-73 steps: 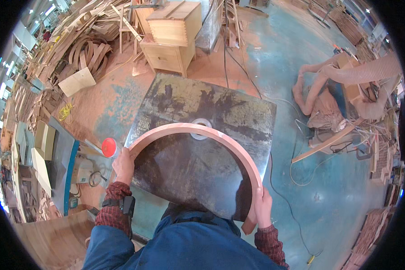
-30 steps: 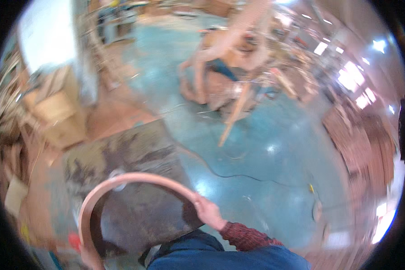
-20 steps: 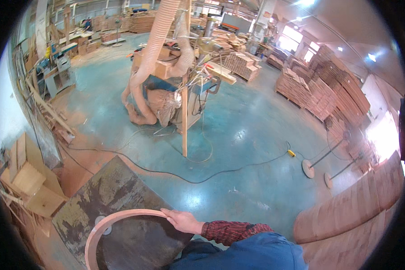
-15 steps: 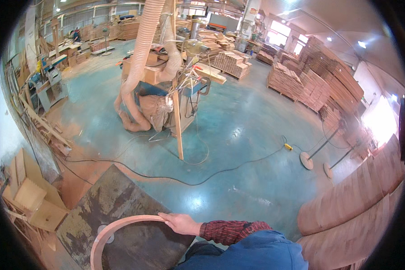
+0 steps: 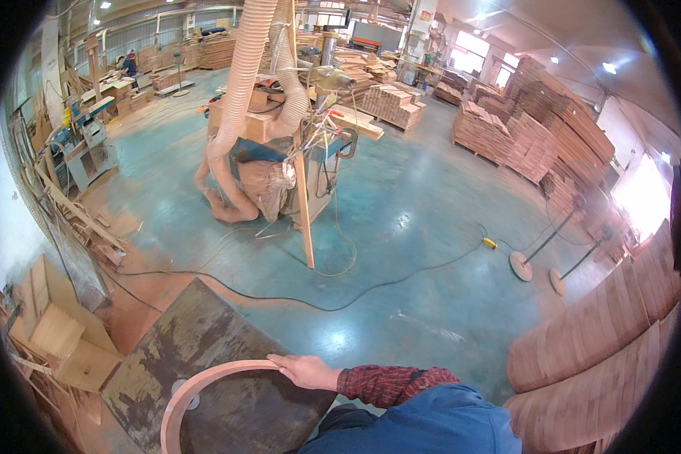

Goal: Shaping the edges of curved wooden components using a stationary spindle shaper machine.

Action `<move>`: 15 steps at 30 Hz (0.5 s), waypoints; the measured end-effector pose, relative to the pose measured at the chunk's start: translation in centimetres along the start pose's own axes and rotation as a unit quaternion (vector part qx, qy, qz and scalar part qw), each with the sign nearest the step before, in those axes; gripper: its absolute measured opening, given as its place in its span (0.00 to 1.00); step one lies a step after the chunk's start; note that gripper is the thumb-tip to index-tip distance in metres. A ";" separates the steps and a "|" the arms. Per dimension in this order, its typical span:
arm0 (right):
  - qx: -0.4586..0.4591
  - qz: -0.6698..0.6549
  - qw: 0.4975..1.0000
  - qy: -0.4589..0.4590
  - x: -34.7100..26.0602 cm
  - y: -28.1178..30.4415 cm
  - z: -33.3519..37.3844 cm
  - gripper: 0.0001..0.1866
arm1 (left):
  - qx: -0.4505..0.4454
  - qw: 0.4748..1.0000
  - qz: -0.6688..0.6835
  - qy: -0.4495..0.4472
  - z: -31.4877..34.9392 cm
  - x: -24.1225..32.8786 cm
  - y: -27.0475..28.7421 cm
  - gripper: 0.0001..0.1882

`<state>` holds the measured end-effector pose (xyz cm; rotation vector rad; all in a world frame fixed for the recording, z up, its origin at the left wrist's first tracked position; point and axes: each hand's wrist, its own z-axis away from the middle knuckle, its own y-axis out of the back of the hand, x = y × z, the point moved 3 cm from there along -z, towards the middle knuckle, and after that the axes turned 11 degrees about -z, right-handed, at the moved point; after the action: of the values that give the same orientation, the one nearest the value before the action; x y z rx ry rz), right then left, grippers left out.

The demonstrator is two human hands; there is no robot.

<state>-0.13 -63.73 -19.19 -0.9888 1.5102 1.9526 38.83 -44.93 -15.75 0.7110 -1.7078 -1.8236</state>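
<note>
My right hand (image 5: 306, 371) comes in from the lower right in a dark red patterned sleeve. Its fingers are closed on the end of a curved wooden strip (image 5: 218, 371), a reddish-brown arc. That arc sweeps left and down past the bottom edge, so its far part is hidden. It lies over a dark, worn machine table (image 5: 197, 318), whose pale round disc (image 5: 192, 402) shows partly behind the wood. My left hand is out of view.
Ahead stands a machine with beige ducts (image 5: 244, 83). A black cable (image 5: 280, 300) crosses the green floor. Curved wooden panels (image 5: 590, 340) lie at the right, stacked boards (image 5: 537, 136) behind. A wooden box (image 5: 60, 325) is at the left. A person (image 5: 131, 66) stands far off.
The whole view has shifted slightly, with the scene moved a little to the right. My right hand keeps its hold on the curved strip. The far person appears more upright.
</note>
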 end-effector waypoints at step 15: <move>0.017 0.043 0.995 0.092 1.3 -1.9 -4.0 0.23 | -0.033 0.986 -0.002 0.161 5.3 -12.7 -4.4 0.16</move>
<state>1.49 -67.11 -21.84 -1.1334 1.7052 1.9320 44.14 -32.06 -19.68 0.9245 -1.4297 -1.6541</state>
